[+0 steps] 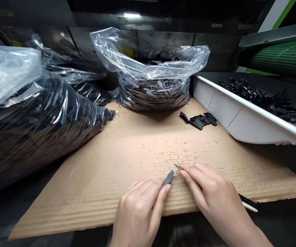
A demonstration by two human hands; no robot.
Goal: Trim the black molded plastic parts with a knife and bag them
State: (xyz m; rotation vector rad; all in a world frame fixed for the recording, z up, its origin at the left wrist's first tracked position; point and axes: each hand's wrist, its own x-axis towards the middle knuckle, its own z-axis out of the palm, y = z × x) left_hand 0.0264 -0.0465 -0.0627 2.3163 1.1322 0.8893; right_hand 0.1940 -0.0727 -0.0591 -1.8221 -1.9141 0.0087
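Note:
My left hand (pixel 140 207) is closed around a small black plastic part (pixel 168 179), whose tapered end sticks out past thumb and forefinger. Just to the right, my right hand (pixel 211 190) pinches a knife blade (pixel 177 167) with its pointed tip toward the part. A small gap separates tip and part. Most of the knife is hidden by my fingers. Tiny dark shavings (pixel 179 152) are scattered over the cardboard sheet (pixel 86 192) beneath both hands. Farther back lie several loose black plastic parts (pixel 198 120).
A clear plastic bag (pixel 154 92) full of dark parts stands at the back; another full bag (pixel 47 127) bulges along the left. On the right, a white-walled tray (pixel 216 106) holds many black parts. A thin tool with a pale end (pixel 249 206) lies by the cardboard's front edge.

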